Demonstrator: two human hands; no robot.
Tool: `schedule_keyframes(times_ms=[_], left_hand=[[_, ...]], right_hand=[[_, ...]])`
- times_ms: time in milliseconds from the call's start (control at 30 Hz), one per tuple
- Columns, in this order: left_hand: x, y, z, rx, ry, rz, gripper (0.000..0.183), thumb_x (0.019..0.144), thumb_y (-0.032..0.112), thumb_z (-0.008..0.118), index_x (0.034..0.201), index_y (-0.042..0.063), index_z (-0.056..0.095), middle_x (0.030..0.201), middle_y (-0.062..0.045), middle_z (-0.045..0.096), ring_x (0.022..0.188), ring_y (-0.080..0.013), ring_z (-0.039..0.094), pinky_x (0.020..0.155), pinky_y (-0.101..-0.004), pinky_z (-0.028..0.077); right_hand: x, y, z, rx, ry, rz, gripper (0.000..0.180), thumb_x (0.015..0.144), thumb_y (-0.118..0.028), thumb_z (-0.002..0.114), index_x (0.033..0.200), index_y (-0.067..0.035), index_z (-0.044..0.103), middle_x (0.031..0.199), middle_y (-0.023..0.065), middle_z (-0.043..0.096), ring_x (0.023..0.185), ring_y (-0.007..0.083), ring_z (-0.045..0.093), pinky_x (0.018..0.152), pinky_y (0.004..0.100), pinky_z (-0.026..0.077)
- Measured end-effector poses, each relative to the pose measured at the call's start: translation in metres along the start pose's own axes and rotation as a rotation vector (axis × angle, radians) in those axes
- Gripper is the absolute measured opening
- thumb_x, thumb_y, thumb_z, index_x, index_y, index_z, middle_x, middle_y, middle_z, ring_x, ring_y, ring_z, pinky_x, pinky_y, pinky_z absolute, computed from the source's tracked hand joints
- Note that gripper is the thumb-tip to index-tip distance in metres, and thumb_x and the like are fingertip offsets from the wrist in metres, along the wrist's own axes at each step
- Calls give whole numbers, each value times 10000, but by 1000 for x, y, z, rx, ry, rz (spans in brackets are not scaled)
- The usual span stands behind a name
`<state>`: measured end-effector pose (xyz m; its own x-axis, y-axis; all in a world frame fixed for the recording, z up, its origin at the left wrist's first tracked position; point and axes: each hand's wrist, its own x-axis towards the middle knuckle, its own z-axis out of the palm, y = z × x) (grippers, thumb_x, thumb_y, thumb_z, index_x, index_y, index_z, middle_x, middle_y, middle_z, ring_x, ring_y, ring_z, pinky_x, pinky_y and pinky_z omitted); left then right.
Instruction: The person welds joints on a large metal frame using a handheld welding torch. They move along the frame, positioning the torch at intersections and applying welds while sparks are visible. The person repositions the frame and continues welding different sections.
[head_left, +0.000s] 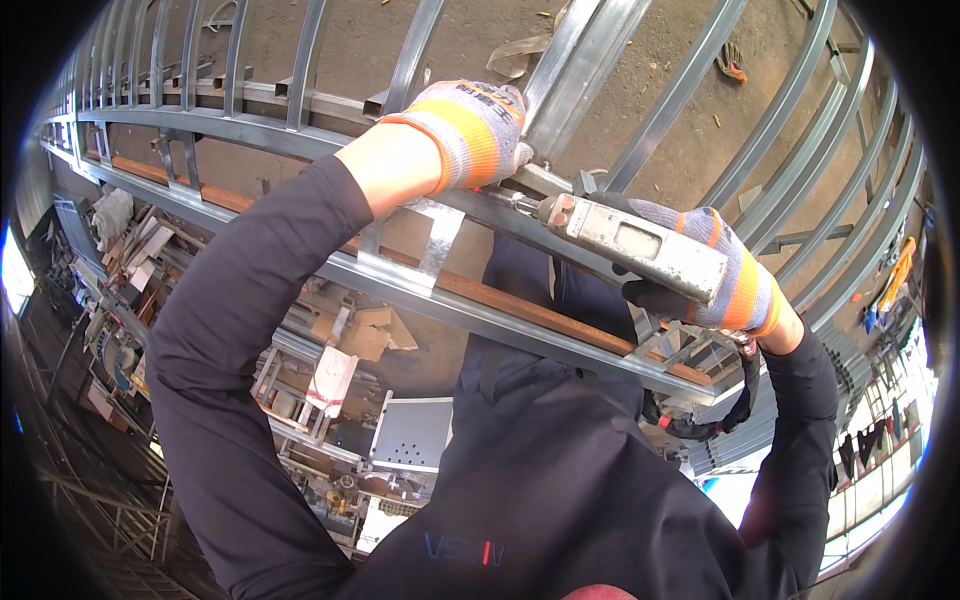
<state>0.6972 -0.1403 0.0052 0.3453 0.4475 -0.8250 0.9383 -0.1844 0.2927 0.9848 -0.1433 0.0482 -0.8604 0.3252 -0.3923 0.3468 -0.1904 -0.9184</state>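
Observation:
My left hand (480, 135), in a grey and orange knit glove, grips the square steel tubing at a joint in the frame. Its fingers curl downward and are partly hidden. A steel rail (300, 141) runs beneath it, crossed by upright tubes (412, 56). My right hand (720, 262), gloved alike, is wrapped around a worn white handheld welding gun (637, 240), seemingly a laser type. The gun's metal nozzle (510, 199) points left along the rail, close below my left hand. A small red glow shows at its tip. From the grip hangs a black-sheathed cable (701, 429).
A second rail (450, 300) with a rusty brown bar (525, 311) crosses before my legs. Cardboard (375, 330), a perforated metal panel (412, 431) and scrap lie lower left. A loose glove (731, 64) and a strap (517, 56) are on the floor beyond the frame.

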Motion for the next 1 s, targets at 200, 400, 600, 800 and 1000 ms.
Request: schedule_keyframes(times_ms=[200, 400, 600, 800, 1000], left_hand=[[-1, 1, -2, 10, -6, -3, 517, 1057, 417, 571, 1302, -36, 598, 1165, -245, 753, 1102, -390, 740, 992, -445, 567], [-1, 1, -2, 10, -8, -5, 514, 1056, 418, 579, 1304, -31, 604, 1168, -242, 753, 1101, -388, 741, 993, -446, 567], [-1, 3, -3, 7, -22, -15, 506, 1053, 407, 589, 1311, -28, 609, 1156, -236, 757, 1098, -387, 742, 988, -448, 569], [-2, 2, -3, 3, -17, -6, 496, 1052, 399, 592, 1312, -22, 613, 1144, -228, 760, 1092, -386, 744, 977, -450, 573], [-2, 3, -4, 10, -21, 4, 485, 1050, 395, 600, 1303, -18, 613, 1133, -227, 758, 1061, -391, 750, 958, -455, 579]], right_hand=[[1, -4, -3, -6, -38, 53, 661, 835, -24, 770, 1474, -33, 600, 1124, 93, 757, 863, 154, 704, 813, 304, 578], [3, -5, -3, -20, -53, 33, 651, 847, -23, 768, 1475, -30, 598, 1164, 99, 750, 874, 160, 701, 813, 302, 572], [3, -2, -3, -63, -59, -59, 663, 852, -29, 787, 1486, -30, 593, 1275, 136, 729, 924, 203, 723, 839, 317, 576], [4, -2, -3, -26, -74, -16, 660, 856, -45, 797, 1483, -23, 590, 1279, 145, 727, 970, 236, 722, 864, 333, 575], [-4, -3, -5, -20, -72, 66, 651, 858, -65, 802, 1470, -4, 587, 1273, 152, 727, 974, 254, 727, 870, 335, 574]])
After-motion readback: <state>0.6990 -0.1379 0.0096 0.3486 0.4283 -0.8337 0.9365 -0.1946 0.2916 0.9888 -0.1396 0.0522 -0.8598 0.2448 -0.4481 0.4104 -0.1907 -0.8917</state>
